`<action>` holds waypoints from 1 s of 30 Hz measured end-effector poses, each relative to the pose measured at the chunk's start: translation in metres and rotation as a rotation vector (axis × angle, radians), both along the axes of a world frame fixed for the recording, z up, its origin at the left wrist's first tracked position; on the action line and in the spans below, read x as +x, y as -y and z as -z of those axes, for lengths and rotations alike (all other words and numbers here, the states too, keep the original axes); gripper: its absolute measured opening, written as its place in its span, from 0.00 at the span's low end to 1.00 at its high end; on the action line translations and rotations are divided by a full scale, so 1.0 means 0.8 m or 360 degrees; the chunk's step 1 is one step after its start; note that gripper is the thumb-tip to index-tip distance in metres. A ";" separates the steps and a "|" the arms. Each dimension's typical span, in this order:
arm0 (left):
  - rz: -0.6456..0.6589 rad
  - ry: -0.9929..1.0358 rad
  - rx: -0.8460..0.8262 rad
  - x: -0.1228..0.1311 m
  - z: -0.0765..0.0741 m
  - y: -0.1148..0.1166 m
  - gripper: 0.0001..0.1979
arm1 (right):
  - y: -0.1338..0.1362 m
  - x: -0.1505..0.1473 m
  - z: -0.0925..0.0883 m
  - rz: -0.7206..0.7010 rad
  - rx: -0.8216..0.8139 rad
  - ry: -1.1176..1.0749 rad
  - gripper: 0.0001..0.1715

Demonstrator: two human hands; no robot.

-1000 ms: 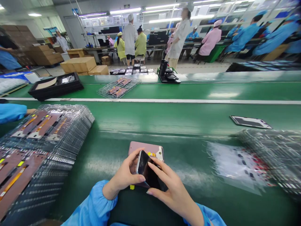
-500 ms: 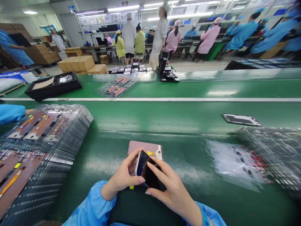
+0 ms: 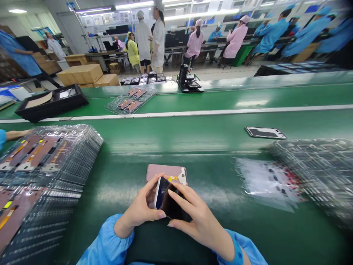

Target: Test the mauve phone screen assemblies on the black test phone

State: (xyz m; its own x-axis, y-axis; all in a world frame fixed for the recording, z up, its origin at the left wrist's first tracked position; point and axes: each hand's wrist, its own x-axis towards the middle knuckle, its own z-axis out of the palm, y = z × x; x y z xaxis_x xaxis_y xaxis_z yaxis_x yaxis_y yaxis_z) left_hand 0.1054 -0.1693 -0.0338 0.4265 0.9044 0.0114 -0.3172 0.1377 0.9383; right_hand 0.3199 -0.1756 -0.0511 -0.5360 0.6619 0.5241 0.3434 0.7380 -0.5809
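Observation:
A dark-screened smartphone (image 3: 174,207) is held tilted between both hands, low in the middle of the view. My left hand (image 3: 140,204) grips its left end, thumb along the near edge and fingers behind the far edge. Around the right end closes my right hand (image 3: 197,213), with its thumb on the near edge and fingers over the screen. Just beyond the hands a pinkish phone screen panel (image 3: 162,171) lies on the green bench, a yellow tab and white piece at its right end. My fingers partly hide that panel.
Stacked clear plastic trays (image 3: 79,147) with pinkish panels stand at left, a co-worker's hand (image 3: 18,134) behind them. At right are clear bags (image 3: 261,182), more trays (image 3: 317,165) and a phone frame (image 3: 266,132). Across the bench sit a black bin (image 3: 52,103) and a black fixture (image 3: 189,82).
The view has shifted slightly, so the bench items sit further left. Both hands keep the smartphone in nearly the same grip. At left, more of the co-worker's hand shows.

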 end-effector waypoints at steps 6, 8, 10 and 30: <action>-0.0001 0.0150 -0.0052 0.003 0.003 0.000 0.43 | -0.004 -0.001 -0.006 0.0021 0.0077 0.0020 0.38; -0.0019 0.0192 -0.0072 0.004 0.004 0.002 0.44 | -0.005 -0.001 -0.008 0.0042 0.0129 0.0042 0.41; -0.0038 0.0211 -0.0110 0.005 0.004 0.004 0.44 | -0.006 -0.001 -0.008 0.0071 0.0153 0.0081 0.40; -0.0194 0.0304 -0.0565 -0.007 -0.007 -0.015 0.28 | -0.004 0.003 0.003 0.0024 -0.1664 -0.0763 0.24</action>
State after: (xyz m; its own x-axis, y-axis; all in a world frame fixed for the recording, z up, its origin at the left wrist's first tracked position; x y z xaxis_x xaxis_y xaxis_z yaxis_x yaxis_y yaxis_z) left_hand 0.0996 -0.1575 -0.0282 0.3364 0.9101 -0.2419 -0.5147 0.3927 0.7621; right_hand 0.3221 -0.1725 -0.0532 -0.4180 0.8980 -0.1372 -0.0734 -0.1839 -0.9802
